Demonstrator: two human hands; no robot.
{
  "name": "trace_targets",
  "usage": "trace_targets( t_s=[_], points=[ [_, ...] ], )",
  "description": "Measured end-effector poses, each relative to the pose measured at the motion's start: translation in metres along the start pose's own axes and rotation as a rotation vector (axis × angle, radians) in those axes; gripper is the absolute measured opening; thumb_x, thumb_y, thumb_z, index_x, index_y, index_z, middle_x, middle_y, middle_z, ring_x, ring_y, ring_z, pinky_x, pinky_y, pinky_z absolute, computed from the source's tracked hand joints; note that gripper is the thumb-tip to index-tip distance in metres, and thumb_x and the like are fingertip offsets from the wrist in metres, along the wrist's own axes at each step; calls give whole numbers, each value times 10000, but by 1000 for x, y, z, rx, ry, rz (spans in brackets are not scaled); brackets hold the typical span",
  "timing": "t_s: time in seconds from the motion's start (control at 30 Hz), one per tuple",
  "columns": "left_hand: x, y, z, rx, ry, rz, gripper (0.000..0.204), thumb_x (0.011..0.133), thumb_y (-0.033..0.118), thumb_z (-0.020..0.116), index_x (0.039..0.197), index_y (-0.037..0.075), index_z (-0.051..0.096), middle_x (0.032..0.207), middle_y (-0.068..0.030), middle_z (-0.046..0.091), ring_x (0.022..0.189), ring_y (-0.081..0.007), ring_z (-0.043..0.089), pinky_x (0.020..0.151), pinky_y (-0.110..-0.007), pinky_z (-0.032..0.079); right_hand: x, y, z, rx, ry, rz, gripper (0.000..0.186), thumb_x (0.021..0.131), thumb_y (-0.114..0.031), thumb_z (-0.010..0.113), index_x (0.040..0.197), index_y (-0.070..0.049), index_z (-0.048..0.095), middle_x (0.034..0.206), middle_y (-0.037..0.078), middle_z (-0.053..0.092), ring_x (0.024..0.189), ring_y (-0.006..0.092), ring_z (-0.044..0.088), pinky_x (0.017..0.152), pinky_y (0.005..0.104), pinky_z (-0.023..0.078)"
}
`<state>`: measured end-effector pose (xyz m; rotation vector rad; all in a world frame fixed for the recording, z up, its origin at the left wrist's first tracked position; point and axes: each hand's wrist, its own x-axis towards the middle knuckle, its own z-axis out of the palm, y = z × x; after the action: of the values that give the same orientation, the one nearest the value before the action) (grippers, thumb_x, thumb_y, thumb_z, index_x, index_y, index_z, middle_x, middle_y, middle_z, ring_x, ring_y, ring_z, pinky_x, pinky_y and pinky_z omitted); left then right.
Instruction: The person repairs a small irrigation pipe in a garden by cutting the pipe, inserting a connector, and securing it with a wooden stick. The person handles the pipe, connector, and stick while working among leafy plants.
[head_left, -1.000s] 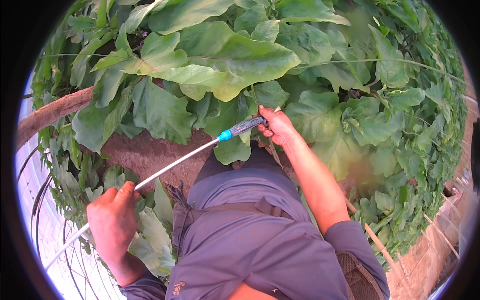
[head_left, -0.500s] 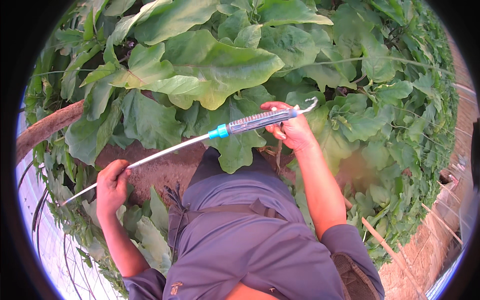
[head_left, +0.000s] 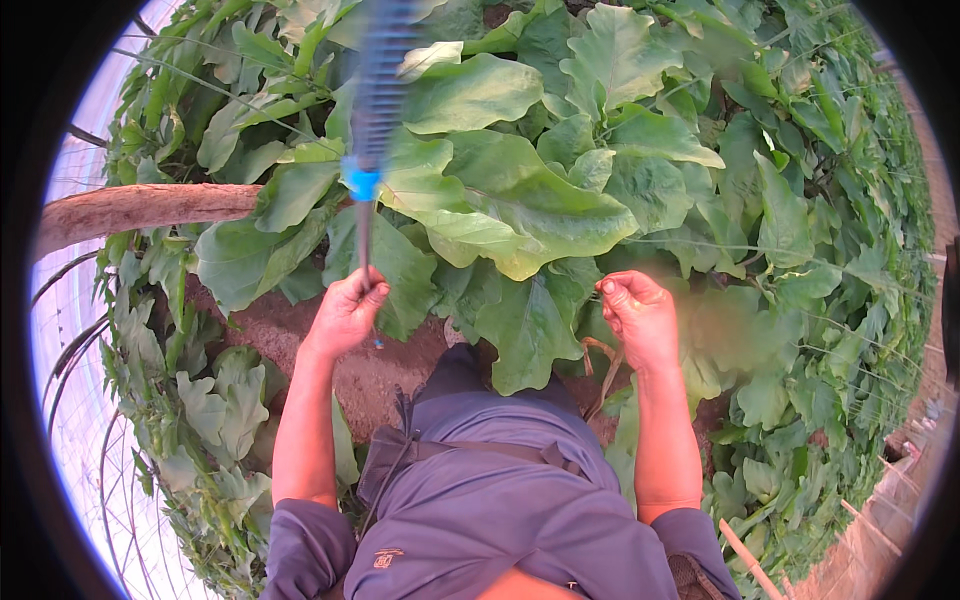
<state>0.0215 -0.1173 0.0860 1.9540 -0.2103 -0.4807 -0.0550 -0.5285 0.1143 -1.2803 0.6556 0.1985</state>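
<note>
My left hand [head_left: 346, 312] is closed round the thin shaft of a rod with a ribbed handle [head_left: 372, 140]. The rod stands nearly upright in the picture, its blurred blue-grey handle pointing away from me and a bright blue collar below it. The tip shows just under my left fist. My right hand [head_left: 637, 318] is away from the rod, thumb and fingers pinched together beside a broad green leaf [head_left: 530, 325]. Whatever the pinch holds, if anything, is too small to make out. A dry, curled brown leaf [head_left: 603, 372] hangs just below that hand.
Dense large-leaved plants [head_left: 500, 200] fill the space ahead and at both sides. A thick wooden pole [head_left: 150, 212] juts in from the left, near translucent sheeting [head_left: 85, 330]. A thin wire [head_left: 720, 245] crosses the foliage. Brown soil [head_left: 385, 375] shows below; wooden sticks [head_left: 750, 560] lie lower right.
The rod has swung from slanting across my body to upright, handle away from me. My right hand has let go of its handle and drawn nearer. My left hand has moved right, still holding the shaft.
</note>
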Motion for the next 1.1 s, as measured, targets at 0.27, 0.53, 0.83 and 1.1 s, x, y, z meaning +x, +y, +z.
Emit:
trace_targets(
  t_s=[0.27, 0.53, 0.83, 1.1],
  points=[
    [-18, -17, -37, -19, -15, -130, 175, 1020, 86, 668, 864, 11, 644, 738, -10, 625, 673, -75, 562, 632, -264, 466, -9, -23, 21, -6, -152, -68, 175, 1038, -44, 628, 1201, -7, 676, 952, 84, 733, 568, 23, 461, 488, 187, 341],
    [-59, 13, -58, -640, -660, -79, 482, 746, 226, 939, 1082, -35, 714, 962, -109, 742, 899, -246, 728, 1130, -522, 452, -25, -32, 47, 29, -361, 5, 196, 1004, -50, 679, 1192, -26, 628, 1055, 126, 768, 632, 17, 495, 558, 219, 424],
    [-58, 54, -37, -942, -837, -336, 490, 847, 137, 878, 1191, -112, 634, 987, -215, 733, 773, -276, 759, 643, -384, 620, -32, -17, 81, -141, -493, -63, 157, 997, -95, 741, 1133, -26, 703, 1035, 41, 732, 787, 60, 580, 683, 223, 475],
    [-45, 85, 42, -1105, -489, -508, 227, 1012, 76, 695, 1181, -39, 597, 921, -127, 671, 572, -196, 674, 547, -340, 578, -53, -7, 111, -264, -660, -340, 134, 991, -52, 724, 1108, 11, 705, 1082, 94, 694, 862, 167, 672, 769, 305, 556]
  ],
)
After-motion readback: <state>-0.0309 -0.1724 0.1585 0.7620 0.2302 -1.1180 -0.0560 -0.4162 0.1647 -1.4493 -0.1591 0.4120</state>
